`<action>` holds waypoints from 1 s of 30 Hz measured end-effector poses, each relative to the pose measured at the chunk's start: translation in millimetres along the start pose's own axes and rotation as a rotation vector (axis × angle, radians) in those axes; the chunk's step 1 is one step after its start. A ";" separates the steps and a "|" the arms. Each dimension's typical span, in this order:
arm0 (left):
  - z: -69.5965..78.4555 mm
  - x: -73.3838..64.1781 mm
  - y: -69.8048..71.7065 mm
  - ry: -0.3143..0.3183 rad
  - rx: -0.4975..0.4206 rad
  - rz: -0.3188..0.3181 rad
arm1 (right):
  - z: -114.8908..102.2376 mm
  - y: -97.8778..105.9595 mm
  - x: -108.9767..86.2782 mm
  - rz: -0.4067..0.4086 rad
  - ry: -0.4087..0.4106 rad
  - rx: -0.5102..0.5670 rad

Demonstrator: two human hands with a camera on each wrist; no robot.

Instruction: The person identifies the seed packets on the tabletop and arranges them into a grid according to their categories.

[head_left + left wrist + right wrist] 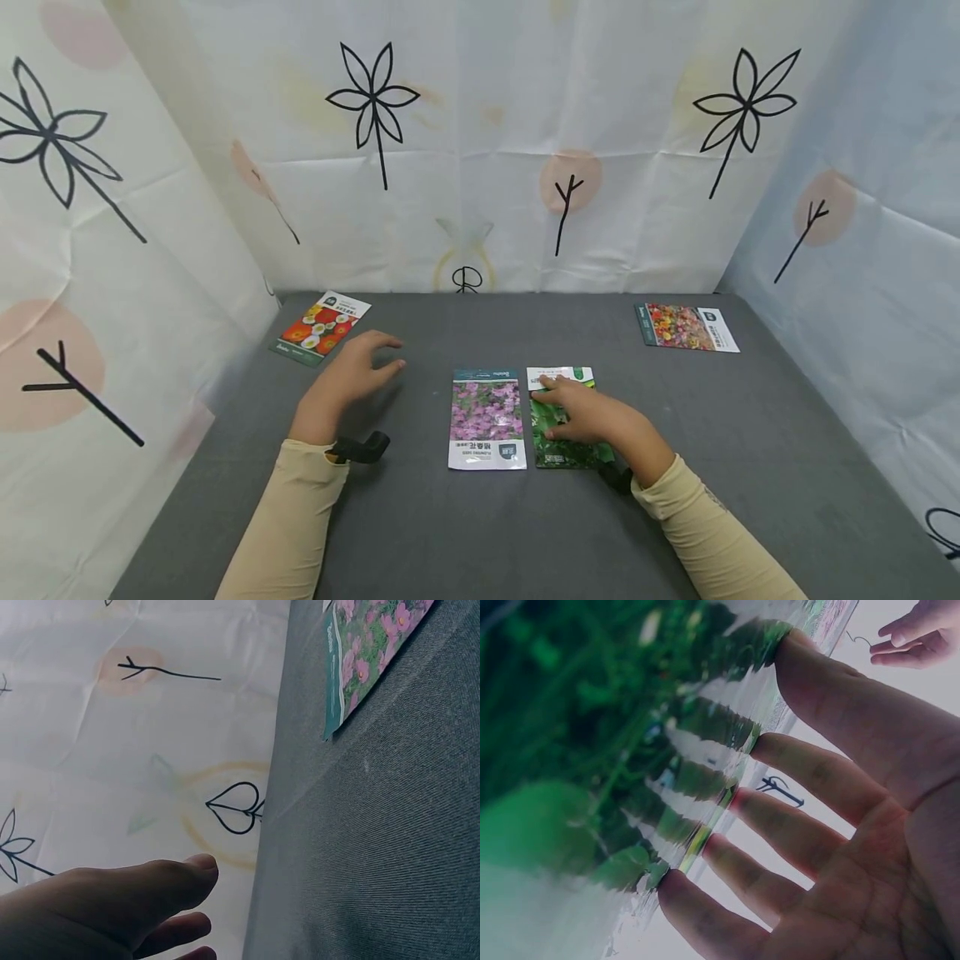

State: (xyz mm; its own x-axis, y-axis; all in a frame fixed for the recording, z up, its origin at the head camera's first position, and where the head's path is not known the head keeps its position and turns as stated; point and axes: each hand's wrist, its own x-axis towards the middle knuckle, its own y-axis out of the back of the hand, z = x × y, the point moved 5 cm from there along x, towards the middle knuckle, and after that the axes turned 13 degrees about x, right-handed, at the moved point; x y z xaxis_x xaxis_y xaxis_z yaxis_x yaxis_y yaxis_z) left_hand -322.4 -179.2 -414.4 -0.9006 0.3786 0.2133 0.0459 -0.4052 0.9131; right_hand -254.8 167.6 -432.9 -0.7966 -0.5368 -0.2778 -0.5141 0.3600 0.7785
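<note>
My right hand [591, 414] is over a green seed packet [557, 454] on the grey table, its spread fingers covering part of the leafy picture. In the right wrist view the fingertips [676, 879] and thumb touch the glossy packet's surface. Just left of it, a seed packet with pink flowers [486, 412] lies flat, its lettering upside down to me. My left hand [354, 375] holds nothing, its fingers loosely bent over the table. Closest to it is a packet with orange, red and white flowers [321, 327], lying slanted and partly behind the hand.
Another seed packet with mixed flowers [681, 327] lies at the table's back right. The grey table [480, 533] ends at a white printed cloth wall [480, 100], with more cloth on the left and right. Dark wrist gear [362, 447] sits beside the left cuff.
</note>
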 end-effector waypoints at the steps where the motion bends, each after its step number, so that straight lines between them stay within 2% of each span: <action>1: -1.1 0.2 0.5 -0.002 -0.003 0.006 | -0.2 0.0 0.4 0.000 0.001 0.000; 7: -11.4 -2.2 2.4 0.013 0.015 0.022 | -4.3 1.2 3.5 -0.002 0.013 -0.002; 21: -34.4 -5.3 7.9 -0.017 0.032 0.030 | -6.2 3.0 1.9 -0.004 -0.005 -0.010; 25: -43.6 -3.1 10.0 -0.037 0.071 0.033 | -4.1 2.3 1.2 -0.006 -0.020 -0.006; 30: -57.9 1.6 13.2 0.010 0.111 -0.014 | -1.4 0.7 -0.2 -0.007 -0.028 0.006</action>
State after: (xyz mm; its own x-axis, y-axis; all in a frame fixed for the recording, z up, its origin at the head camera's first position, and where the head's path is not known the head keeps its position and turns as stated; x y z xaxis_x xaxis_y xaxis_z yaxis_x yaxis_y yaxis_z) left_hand -348.2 -232.0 -422.2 -0.9058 0.3753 0.1969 0.0799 -0.3051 0.9490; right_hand -254.6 167.0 -431.5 -0.8017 -0.5178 -0.2988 -0.5215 0.3614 0.7729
